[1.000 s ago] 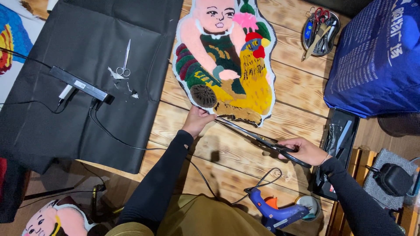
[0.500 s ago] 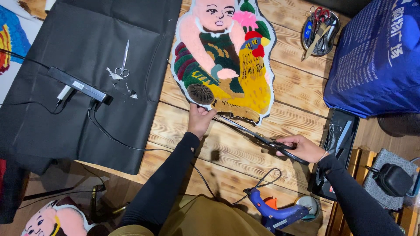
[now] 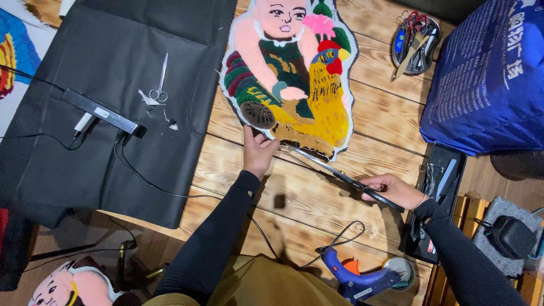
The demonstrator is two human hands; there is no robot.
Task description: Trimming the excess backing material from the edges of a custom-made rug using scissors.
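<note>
A tufted rug piece [image 3: 294, 73] showing a child with a yellow rooster lies on the wooden table [image 3: 238, 170]. My left hand [image 3: 258, 152] presses on its lower edge near the dark shoe. My right hand [image 3: 394, 190] grips the handles of long black scissors [image 3: 340, 173]. The blades point up-left and reach the rug's bottom edge next to my left hand. Both arms wear black sleeves.
Black fabric [image 3: 113, 85] covers the left side, with small silver scissors [image 3: 160, 82] and a black power strip [image 3: 102, 111] with cable on it. A blue glue gun [image 3: 357, 277] lies near me. A tool dish [image 3: 413, 39], blue bag [image 3: 487, 73] and black case [image 3: 439, 192] sit right.
The scissors and my right hand have slid slightly along the rug's bottom edge. My left hand stays on the edge, shifted a little.
</note>
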